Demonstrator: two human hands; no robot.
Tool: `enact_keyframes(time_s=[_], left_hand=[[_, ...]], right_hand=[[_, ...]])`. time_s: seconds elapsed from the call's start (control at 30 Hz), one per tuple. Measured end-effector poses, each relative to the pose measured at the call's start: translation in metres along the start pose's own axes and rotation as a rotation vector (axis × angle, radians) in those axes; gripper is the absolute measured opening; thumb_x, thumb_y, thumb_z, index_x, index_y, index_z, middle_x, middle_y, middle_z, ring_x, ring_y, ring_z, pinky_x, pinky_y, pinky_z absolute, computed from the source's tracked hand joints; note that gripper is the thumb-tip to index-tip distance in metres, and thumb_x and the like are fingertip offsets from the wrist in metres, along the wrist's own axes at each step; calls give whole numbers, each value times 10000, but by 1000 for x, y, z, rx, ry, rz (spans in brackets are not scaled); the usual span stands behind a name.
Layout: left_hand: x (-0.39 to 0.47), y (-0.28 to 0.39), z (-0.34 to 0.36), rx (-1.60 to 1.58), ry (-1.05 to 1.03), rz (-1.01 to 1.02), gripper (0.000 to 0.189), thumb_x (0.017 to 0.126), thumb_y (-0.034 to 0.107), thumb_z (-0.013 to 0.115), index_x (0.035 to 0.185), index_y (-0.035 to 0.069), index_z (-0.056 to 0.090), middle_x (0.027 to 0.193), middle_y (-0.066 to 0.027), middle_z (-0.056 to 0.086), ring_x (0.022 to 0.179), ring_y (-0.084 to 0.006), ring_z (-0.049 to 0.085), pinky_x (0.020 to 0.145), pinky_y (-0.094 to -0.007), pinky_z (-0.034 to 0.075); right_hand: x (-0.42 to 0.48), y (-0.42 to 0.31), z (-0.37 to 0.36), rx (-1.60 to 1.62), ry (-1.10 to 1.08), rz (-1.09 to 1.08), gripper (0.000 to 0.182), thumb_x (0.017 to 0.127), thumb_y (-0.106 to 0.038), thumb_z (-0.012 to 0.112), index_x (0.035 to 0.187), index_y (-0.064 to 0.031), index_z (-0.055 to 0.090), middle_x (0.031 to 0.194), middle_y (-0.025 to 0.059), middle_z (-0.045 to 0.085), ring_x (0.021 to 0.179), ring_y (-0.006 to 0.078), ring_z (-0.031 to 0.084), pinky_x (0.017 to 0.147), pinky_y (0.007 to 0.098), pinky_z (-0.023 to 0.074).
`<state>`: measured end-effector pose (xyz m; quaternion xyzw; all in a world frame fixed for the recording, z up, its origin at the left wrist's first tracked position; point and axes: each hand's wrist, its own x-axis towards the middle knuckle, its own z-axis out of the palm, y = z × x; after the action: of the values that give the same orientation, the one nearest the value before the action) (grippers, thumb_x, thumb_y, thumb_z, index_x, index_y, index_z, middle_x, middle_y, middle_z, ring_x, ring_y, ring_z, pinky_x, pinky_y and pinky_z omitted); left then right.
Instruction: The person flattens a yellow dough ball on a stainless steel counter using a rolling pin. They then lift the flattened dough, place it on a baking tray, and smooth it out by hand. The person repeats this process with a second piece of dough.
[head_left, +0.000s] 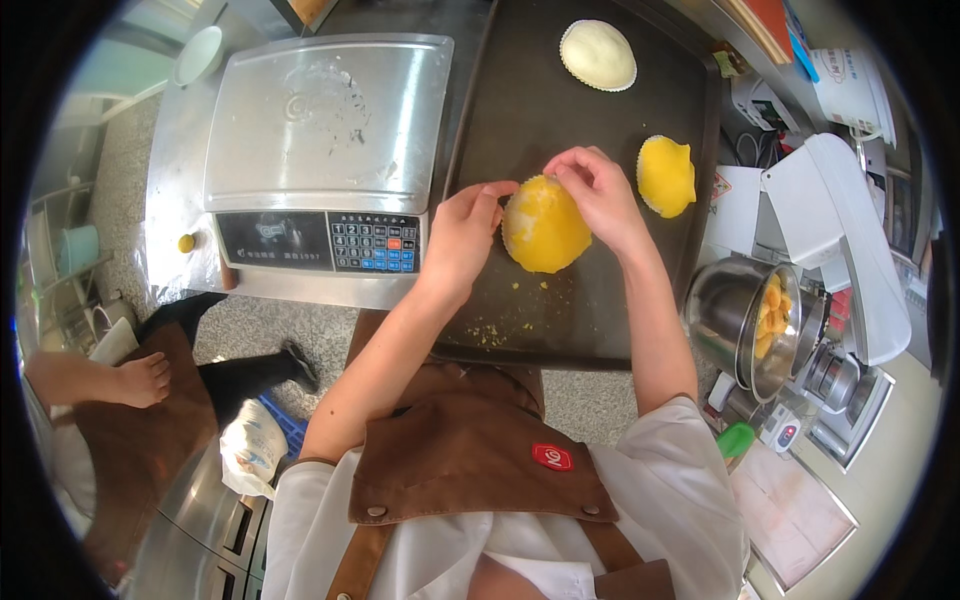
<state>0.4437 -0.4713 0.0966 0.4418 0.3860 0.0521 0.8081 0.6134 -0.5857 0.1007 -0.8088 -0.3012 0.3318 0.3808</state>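
Note:
Before me on a dark baking tray (570, 322) lies a round dough piece in a fluted paper cup, its top covered by a yellow sheet (551, 232) with pale patches. My right hand (598, 196) pinches the upper right edge of that sheet between thumb and fingertips. At the upper left rim is my left hand (463, 231), forefinger reaching to the paper edge and the other fingers curled; whether it grips anything is unclear. A second yellow-topped piece (666, 178) sits to the right, one corner jutting out. Farther back rests a plain pale dough piece (598, 57) in its cup.
An electronic scale (326, 127) stands left of the tray, with a small yellow ball (186, 243) on the steel table. At right are a white stand mixer (840, 232) and metal bowls (712, 315) with yellow-orange pieces. Another person's hand (146, 379) shows at lower left.

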Motion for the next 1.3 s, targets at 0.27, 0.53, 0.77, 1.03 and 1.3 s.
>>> enact_keyframes(time_s=[0.27,0.53,0.77,1.03,1.3], left_hand=[[1,4,5,-5,7,-18,344,1079,174,450,1241,-50,653,744,74,425,625,-16,336,544,-196,286],[2,2,7,-19,0,-20,347,1080,170,444,1239,-62,648,742,66,431,622,-25,335,546,-200,292],[0,0,8,-90,-13,-47,346,1082,168,438,1241,-61,642,764,57,446,641,-33,352,563,-212,315],[-1,3,9,-103,-14,-42,349,1085,170,438,1253,-63,637,770,56,443,654,-39,354,579,-216,326],[-2,3,9,-73,-38,-19,352,1086,167,435,1260,-61,638,769,55,431,658,-42,348,582,-214,315]], right_hand=[[1,-3,-1,0,-35,-5,141,985,-86,572,974,-15,693,994,68,599,929,160,606,857,291,468],[1,-2,0,43,-30,-11,127,958,-78,583,960,-11,690,994,77,606,891,168,613,824,301,486],[1,-4,-2,75,-85,19,155,974,-97,558,974,-16,690,1010,59,603,952,152,594,872,285,457],[3,2,-3,73,-35,9,134,991,-85,577,973,-7,685,1014,46,614,918,125,607,847,262,469],[-9,8,-6,170,77,53,113,970,-80,604,969,-11,693,929,42,599,798,110,562,741,260,467]])
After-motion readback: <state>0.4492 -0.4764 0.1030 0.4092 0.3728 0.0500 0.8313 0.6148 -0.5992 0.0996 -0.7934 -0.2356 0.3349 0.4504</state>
